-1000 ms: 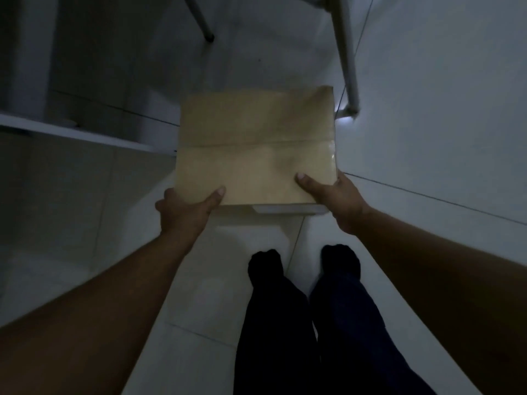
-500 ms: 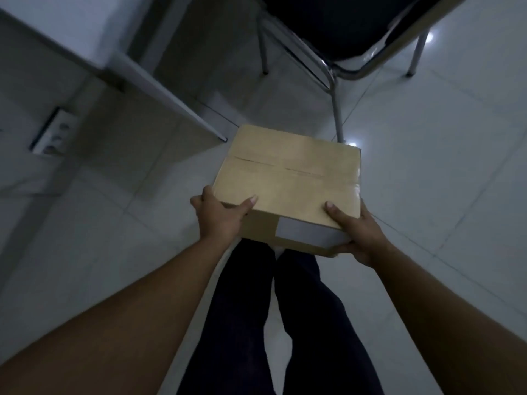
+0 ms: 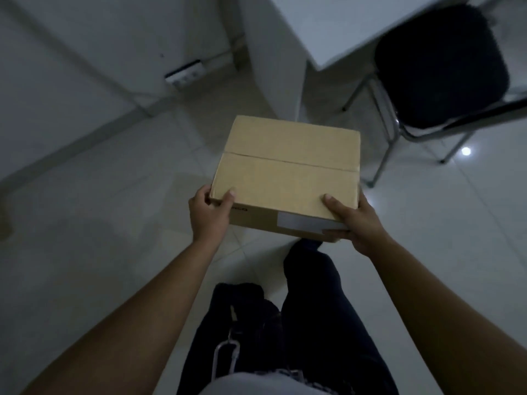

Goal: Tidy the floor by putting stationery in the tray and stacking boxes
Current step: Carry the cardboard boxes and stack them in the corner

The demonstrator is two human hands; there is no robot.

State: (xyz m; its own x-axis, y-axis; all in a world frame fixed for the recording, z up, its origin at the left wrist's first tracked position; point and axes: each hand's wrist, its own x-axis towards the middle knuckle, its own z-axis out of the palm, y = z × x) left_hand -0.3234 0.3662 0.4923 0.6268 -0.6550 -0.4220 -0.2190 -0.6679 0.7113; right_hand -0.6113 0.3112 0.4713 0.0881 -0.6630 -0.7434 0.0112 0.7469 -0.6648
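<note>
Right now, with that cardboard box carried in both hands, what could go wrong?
1. The left hand and right hand grip only the near corners of the cardboard box; its far end might dip and slip out.
2. The box hides the floor ahead, and the chair stands close on the right, so a foot or the box could catch its metal legs.
3. The room is dim, making obstacles harder to spot.

A dim office. A white desk (image 3: 328,29), a black metal-framed chair (image 3: 439,67) and a power strip (image 3: 185,74) stand on pale tiles (image 3: 99,223).
</note>
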